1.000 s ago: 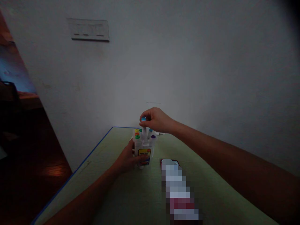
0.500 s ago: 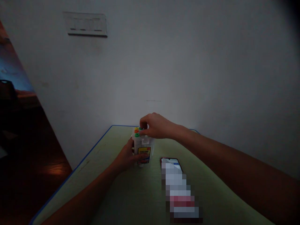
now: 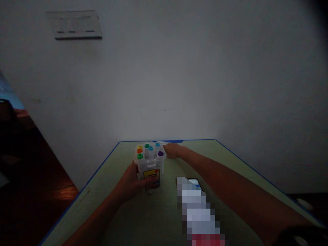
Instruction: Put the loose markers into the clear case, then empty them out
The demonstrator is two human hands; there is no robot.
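A clear plastic marker box (image 3: 151, 163) stands upright on the table (image 3: 164, 218), with a yellow and black label on its front. Green, yellow, orange, blue and purple marker ends poke up through its top. My left hand (image 3: 129, 182) is wrapped around the box's left side, thumb across the label. Just behind the box's right edge, my right hand (image 3: 174, 150) is low near the far end of the table. Its fingers are hidden by the box, so what they touch does not show. A whitish, see-through thing (image 3: 162, 142) lies beyond it, too unclear to name.
A phone (image 3: 196, 184), partly blurred out, lies right of the box, beneath my right forearm. The table's far blue edge meets a pale wall (image 3: 164, 75). A switch plate (image 3: 77, 25) is at upper left. Dark floor (image 3: 51, 177) shows at left.
My right hand has left the box's top and moved right and down behind it. More marker ends now show, including blue and purple. The view has shifted slightly; my left hand still holds the box.
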